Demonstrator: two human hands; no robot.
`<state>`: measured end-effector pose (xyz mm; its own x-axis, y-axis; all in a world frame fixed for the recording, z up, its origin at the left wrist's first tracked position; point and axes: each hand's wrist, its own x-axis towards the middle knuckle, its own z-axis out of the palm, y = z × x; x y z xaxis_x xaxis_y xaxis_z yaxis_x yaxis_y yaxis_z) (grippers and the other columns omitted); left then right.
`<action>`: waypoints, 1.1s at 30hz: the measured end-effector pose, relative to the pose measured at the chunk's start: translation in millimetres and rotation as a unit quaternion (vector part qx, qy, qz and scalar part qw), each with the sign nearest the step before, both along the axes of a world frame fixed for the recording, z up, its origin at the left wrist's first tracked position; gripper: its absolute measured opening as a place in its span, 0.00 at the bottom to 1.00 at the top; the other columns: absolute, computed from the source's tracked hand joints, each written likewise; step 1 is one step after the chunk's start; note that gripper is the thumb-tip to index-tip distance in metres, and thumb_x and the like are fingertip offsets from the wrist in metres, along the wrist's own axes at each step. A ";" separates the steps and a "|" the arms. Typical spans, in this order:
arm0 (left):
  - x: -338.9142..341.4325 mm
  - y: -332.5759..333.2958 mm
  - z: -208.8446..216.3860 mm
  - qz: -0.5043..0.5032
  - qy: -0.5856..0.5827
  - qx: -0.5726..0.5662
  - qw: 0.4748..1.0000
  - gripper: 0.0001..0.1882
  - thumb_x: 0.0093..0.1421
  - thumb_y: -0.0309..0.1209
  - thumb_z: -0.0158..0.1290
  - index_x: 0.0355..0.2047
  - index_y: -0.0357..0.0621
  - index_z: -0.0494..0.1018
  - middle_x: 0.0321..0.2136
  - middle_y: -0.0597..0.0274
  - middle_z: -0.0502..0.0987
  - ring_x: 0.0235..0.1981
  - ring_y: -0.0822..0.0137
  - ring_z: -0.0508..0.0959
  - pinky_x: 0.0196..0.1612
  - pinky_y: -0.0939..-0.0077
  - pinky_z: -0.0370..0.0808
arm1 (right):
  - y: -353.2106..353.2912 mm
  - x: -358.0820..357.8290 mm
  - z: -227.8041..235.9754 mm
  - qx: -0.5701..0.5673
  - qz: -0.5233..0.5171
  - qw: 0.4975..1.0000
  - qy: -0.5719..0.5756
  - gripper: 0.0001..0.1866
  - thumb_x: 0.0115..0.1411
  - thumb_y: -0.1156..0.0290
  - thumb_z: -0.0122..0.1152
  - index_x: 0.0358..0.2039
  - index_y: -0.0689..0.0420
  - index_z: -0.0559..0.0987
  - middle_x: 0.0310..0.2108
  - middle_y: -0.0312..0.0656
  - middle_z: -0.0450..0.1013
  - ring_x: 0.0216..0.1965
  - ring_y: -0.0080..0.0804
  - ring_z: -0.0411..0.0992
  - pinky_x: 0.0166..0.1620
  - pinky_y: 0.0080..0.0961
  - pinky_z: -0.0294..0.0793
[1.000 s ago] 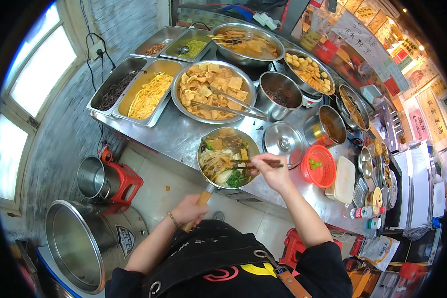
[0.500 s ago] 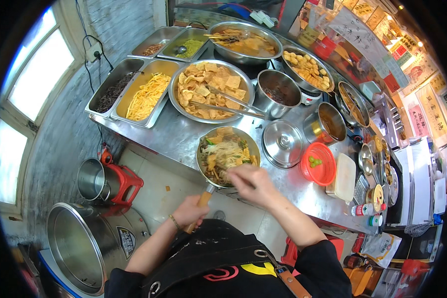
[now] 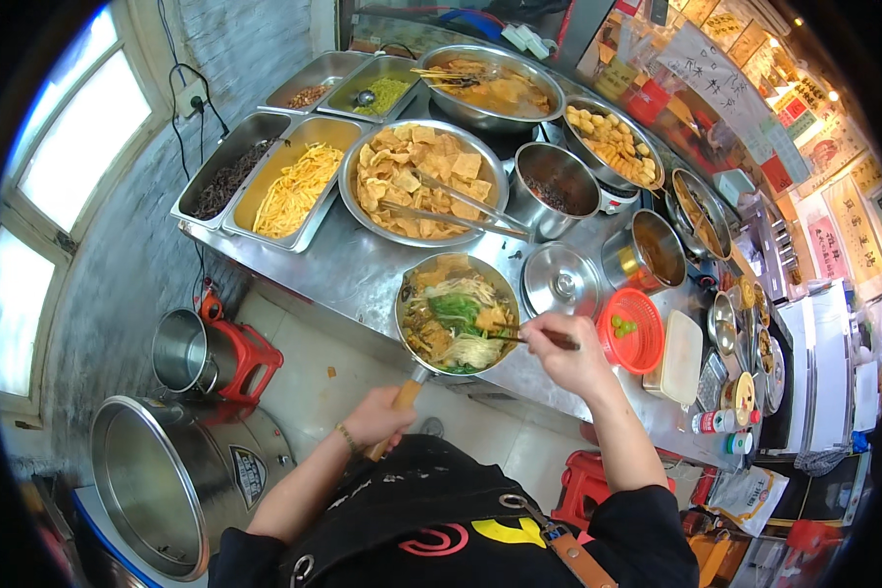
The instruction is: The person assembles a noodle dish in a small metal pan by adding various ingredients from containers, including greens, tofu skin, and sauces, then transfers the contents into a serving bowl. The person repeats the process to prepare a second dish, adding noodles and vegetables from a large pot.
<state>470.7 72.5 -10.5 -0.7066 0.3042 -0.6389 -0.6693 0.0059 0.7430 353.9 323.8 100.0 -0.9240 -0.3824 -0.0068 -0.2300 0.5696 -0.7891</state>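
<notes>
My left hand (image 3: 377,419) is wrapped round the wooden handle of a saucepan (image 3: 403,345), which sits at the near edge of the steel counter. Pale noodles, leafy greens and golden fried pieces (image 3: 458,312) fill the pan. My right hand (image 3: 565,355) grips a pair of dark chopsticks (image 3: 519,339) from the right; their tips reach into the food, by the noodles and an orange-brown piece. A lidded pot cover (image 3: 562,278) of steel lies just beyond the right hand, and a red plastic basket (image 3: 629,331) with a few green fruits stands beside it.
Behind the pan stands a wide bowl of fried sheets (image 3: 421,181) with tongs (image 3: 461,211) across it. Trays of yellow strips (image 3: 294,191) and dark shreds (image 3: 227,181) are at the left. A steel pot (image 3: 556,191) is farther back. A large drum (image 3: 152,485) and a red stool (image 3: 250,358) stand on the floor.
My right hand has moved right, away from over the pan's near side, and the chopsticks now show clearly. The greens lie more exposed amid the noodles. My left hand keeps its hold.
</notes>
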 end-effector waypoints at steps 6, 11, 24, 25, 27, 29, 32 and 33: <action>-4.0 4.5 0.4 -0.030 0.002 0.006 1.000 0.06 0.53 0.25 0.49 0.25 0.41 0.62 0.14 0.65 0.67 0.09 0.74 0.67 0.11 0.77 0.66 | -10.6 -12.6 -55.5 -0.173 -0.075 0.981 -0.051 0.07 0.57 0.72 0.58 0.30 0.62 0.80 0.24 0.37 0.76 0.25 0.19 0.72 0.30 0.18 0.71; -0.3 0.1 -1.7 -0.010 -0.008 0.004 1.000 0.06 0.53 0.26 0.49 0.26 0.41 0.61 0.14 0.65 0.67 0.10 0.74 0.67 0.11 0.77 0.66 | 10.0 -11.3 -6.7 -0.051 -0.025 0.996 -0.062 0.06 0.57 0.73 0.59 0.29 0.62 0.80 0.22 0.36 0.75 0.24 0.18 0.70 0.30 0.16 0.70; -1.4 4.1 1.7 -0.010 -0.008 -0.003 1.000 0.06 0.54 0.27 0.49 0.25 0.42 0.62 0.13 0.65 0.67 0.11 0.73 0.68 0.12 0.76 0.67 | 28.1 -44.3 -29.1 -0.155 -0.123 0.979 -0.049 0.08 0.58 0.72 0.58 0.32 0.65 0.79 0.26 0.40 0.77 0.27 0.23 0.74 0.33 0.19 0.74; -5.1 6.3 2.5 -0.019 -0.006 -0.001 1.000 0.06 0.54 0.27 0.49 0.25 0.42 0.62 0.13 0.65 0.67 0.11 0.74 0.68 0.12 0.76 0.67 | 30.1 -47.3 -54.1 -0.178 -0.127 0.974 -0.053 0.08 0.58 0.72 0.59 0.32 0.64 0.79 0.26 0.39 0.77 0.27 0.22 0.74 0.33 0.19 0.73; -4.7 2.6 2.8 -0.016 -0.011 -0.007 1.000 0.06 0.54 0.27 0.49 0.25 0.42 0.62 0.14 0.65 0.67 0.11 0.74 0.68 0.12 0.76 0.67 | 13.4 -40.1 -62.6 -0.142 -0.091 0.984 -0.054 0.07 0.58 0.72 0.59 0.31 0.64 0.79 0.25 0.38 0.76 0.27 0.21 0.74 0.34 0.19 0.73; -0.9 -3.3 2.6 -0.012 -0.015 -0.017 1.000 0.07 0.54 0.27 0.49 0.25 0.41 0.62 0.14 0.65 0.67 0.11 0.74 0.68 0.13 0.76 0.67 | -1.4 -29.8 -34.6 -0.141 -0.038 0.983 -0.111 0.07 0.56 0.72 0.60 0.29 0.63 0.80 0.22 0.37 0.75 0.24 0.20 0.72 0.30 0.18 0.71; -1.9 -1.3 4.7 -0.014 -0.012 -0.020 1.000 0.07 0.54 0.27 0.49 0.26 0.42 0.62 0.14 0.65 0.67 0.10 0.74 0.68 0.11 0.77 0.66 | 14.9 -51.8 -17.8 -0.160 -0.040 0.984 -0.074 0.08 0.56 0.72 0.60 0.29 0.64 0.81 0.22 0.37 0.76 0.23 0.19 0.71 0.28 0.16 0.70; -3.3 0.6 4.5 -0.014 -0.011 -0.021 1.000 0.07 0.55 0.27 0.49 0.26 0.42 0.61 0.14 0.66 0.66 0.10 0.75 0.67 0.11 0.78 0.66 | 19.7 -61.3 -22.9 -0.129 -0.065 0.989 -0.033 0.07 0.56 0.71 0.61 0.29 0.62 0.81 0.23 0.37 0.76 0.23 0.20 0.71 0.30 0.17 0.70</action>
